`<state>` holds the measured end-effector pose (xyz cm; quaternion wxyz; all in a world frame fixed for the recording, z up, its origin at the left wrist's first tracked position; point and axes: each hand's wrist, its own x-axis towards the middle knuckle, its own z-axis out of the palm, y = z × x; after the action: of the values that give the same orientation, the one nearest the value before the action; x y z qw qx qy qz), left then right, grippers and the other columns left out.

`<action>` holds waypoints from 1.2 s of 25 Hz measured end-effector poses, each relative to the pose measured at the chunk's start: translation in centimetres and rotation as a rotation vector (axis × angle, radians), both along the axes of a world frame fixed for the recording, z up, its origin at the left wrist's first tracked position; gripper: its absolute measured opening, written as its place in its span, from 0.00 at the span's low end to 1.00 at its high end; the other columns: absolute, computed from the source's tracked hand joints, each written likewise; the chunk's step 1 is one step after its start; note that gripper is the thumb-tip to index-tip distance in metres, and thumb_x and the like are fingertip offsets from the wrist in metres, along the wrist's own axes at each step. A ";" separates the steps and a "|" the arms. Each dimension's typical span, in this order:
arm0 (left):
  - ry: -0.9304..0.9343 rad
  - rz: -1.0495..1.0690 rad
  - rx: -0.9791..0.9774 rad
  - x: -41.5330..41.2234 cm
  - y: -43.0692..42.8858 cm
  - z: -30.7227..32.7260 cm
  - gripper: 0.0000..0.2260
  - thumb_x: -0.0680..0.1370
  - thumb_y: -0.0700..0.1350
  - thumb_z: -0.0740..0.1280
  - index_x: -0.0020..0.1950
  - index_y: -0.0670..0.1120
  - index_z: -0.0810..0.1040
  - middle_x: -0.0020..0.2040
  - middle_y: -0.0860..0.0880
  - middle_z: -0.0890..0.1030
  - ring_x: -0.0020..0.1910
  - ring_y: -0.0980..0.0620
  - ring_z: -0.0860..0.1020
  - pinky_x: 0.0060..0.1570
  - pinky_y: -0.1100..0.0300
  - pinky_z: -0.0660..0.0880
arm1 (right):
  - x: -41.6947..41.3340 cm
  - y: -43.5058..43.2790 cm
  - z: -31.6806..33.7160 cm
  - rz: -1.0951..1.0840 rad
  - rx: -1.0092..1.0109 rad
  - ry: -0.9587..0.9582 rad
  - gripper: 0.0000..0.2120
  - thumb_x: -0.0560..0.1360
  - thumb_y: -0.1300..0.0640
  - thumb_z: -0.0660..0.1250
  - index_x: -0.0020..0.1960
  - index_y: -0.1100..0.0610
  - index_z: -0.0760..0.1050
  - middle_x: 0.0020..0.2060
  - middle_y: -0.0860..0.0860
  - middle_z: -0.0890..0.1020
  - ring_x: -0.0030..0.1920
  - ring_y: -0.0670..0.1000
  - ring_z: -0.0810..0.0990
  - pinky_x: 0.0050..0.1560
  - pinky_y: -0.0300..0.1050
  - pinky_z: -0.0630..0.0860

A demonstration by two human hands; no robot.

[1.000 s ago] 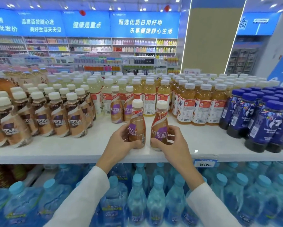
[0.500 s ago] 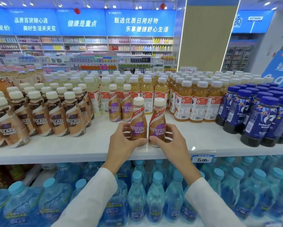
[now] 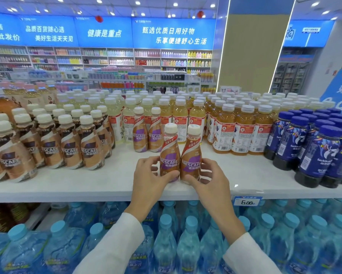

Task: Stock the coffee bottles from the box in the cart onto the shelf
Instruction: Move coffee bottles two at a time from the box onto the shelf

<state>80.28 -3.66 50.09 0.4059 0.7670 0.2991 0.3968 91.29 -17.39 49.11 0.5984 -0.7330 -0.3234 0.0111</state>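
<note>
Two Nescafe coffee bottles with purple labels and white caps stand upright side by side near the front of the white shelf [image 3: 87, 186]. My left hand [image 3: 150, 178] grips the left bottle [image 3: 169, 153] at its lower body. My right hand [image 3: 209, 178] grips the right bottle [image 3: 191, 155] the same way. Behind them two more purple-label coffee bottles [image 3: 146, 133] stand further back on the shelf. The box and the cart are out of view.
A block of brown-label Nescafe bottles [image 3: 53, 143] fills the shelf's left. Orange tea bottles [image 3: 239, 131] stand at the back right and dark blue bottles [image 3: 314, 151] at the far right. Water bottles [image 3: 166, 240] pack the lower shelf. A price tag [image 3: 247, 201] hangs on the shelf edge.
Both hands have drawn the two bottles closer together until they stand touching near the shelf's front edge. The grip of each hand has stayed the same.
</note>
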 end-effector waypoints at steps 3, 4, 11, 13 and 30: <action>0.028 0.022 0.016 2.4 0.6 0.2 0.26 0.68 0.54 0.79 0.64 0.52 0.78 0.56 0.52 0.78 0.52 0.54 0.79 0.52 0.60 0.77 | 2.1 1.5 0.8 -0.007 -0.036 -0.002 0.26 0.68 0.52 0.80 0.60 0.46 0.72 0.55 0.43 0.81 0.51 0.41 0.80 0.51 0.38 0.78; 0.021 0.021 0.014 3.6 0.9 0.2 0.25 0.69 0.53 0.79 0.64 0.51 0.79 0.56 0.52 0.80 0.53 0.53 0.79 0.55 0.56 0.78 | 3.0 2.2 1.0 -0.003 -0.046 -0.001 0.26 0.68 0.53 0.80 0.60 0.47 0.72 0.55 0.45 0.81 0.52 0.43 0.81 0.52 0.39 0.79; -0.064 0.206 -0.162 10.5 2.0 1.6 0.21 0.75 0.43 0.75 0.64 0.45 0.71 0.65 0.45 0.76 0.63 0.44 0.77 0.63 0.51 0.74 | 8.7 7.7 1.7 0.020 -0.040 0.010 0.26 0.69 0.56 0.79 0.62 0.50 0.70 0.56 0.47 0.79 0.56 0.48 0.80 0.59 0.51 0.80; -0.057 0.246 -0.156 11.4 2.3 1.6 0.19 0.76 0.42 0.74 0.63 0.43 0.71 0.65 0.43 0.73 0.62 0.42 0.76 0.59 0.54 0.71 | 9.5 8.7 1.3 0.011 -0.020 -0.003 0.27 0.68 0.57 0.79 0.62 0.50 0.71 0.56 0.47 0.79 0.56 0.48 0.80 0.58 0.50 0.80; -0.075 0.289 -0.158 13.0 3.4 1.3 0.18 0.77 0.42 0.73 0.63 0.41 0.70 0.64 0.43 0.72 0.60 0.42 0.75 0.53 0.58 0.68 | 11.9 11.6 0.0 -0.029 -0.071 -0.034 0.25 0.71 0.54 0.77 0.60 0.45 0.68 0.59 0.49 0.77 0.58 0.50 0.78 0.60 0.52 0.79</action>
<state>93.26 -0.25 51.41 0.4143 0.6664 0.4213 0.4548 103.21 -5.81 49.14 0.5665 -0.7584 -0.3223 0.0015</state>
